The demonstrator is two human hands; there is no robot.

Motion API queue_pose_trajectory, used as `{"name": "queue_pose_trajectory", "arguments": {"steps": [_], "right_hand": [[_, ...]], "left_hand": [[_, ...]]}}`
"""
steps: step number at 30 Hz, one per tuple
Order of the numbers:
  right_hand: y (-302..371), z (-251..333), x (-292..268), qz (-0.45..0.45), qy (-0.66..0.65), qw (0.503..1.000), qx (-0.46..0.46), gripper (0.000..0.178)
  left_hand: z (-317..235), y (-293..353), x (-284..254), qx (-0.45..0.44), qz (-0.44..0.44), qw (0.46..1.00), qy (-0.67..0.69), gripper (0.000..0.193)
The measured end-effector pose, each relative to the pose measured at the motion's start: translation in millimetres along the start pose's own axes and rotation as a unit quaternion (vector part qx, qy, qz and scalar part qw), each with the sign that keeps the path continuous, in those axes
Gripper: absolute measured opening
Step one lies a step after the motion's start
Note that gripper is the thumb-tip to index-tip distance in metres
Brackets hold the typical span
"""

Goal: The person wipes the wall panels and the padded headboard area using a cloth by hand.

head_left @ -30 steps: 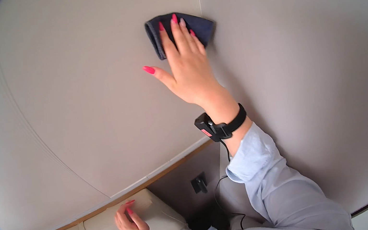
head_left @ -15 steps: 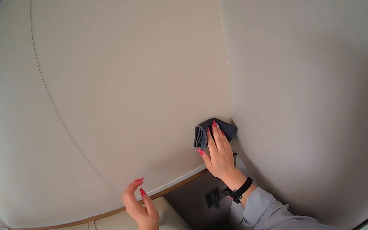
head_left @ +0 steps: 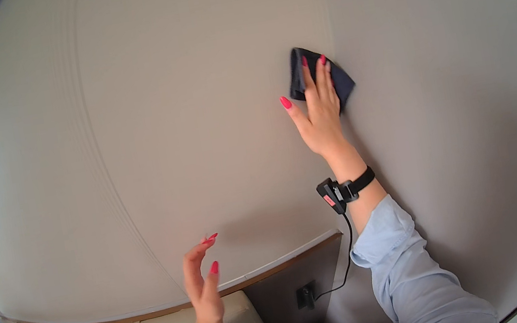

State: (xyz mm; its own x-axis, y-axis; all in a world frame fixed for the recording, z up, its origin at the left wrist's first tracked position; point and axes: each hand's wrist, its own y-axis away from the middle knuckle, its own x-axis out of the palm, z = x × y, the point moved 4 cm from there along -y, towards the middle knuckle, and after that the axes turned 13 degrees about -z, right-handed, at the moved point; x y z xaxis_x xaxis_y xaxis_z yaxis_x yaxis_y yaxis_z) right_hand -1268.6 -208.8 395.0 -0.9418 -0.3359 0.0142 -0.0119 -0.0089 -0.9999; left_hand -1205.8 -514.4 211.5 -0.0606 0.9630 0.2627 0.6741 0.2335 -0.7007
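Two hands were up: the right hand pressed a dark cloth flat-fingered against the wall panel, while the left hand hovered loose, grasping nothing.

Our right hand is covering the middle of the dark cloth, leaving only its corners showing against the wall panel. Our left hand is showing edge-on, hiding its palm, and the lower edge is cutting off both sleeves. The wall socket below the panel's lower edge is appearing too small to make out.

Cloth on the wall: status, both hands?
Right hand flat, pressing dark cloth to wall panel. Left hand open, empty, off the wall. Nothing in the way.
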Motion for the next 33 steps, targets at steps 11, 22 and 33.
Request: {"name": "queue_pose_trajectory", "arguments": {"steps": [11, 22, 33], "right_hand": [[-35, 152, 45, -0.059, -0.082, 0.984, -0.145, 0.078], [-83, 237, 57, 0.0, -0.182, 0.956, -0.23, 0.075], [-172, 45, -19, -0.101, 0.063, 0.99, -0.078, 0.075]], "left_hand": [[-48, -63, -60, 0.15, -0.117, 0.974, -0.125, 0.044], [-42, -64, 15, 0.185, -0.153, 0.855, -0.459, 0.069], [-128, -148, -27, 0.168, -0.205, 0.866, -0.424, 0.074]]}}
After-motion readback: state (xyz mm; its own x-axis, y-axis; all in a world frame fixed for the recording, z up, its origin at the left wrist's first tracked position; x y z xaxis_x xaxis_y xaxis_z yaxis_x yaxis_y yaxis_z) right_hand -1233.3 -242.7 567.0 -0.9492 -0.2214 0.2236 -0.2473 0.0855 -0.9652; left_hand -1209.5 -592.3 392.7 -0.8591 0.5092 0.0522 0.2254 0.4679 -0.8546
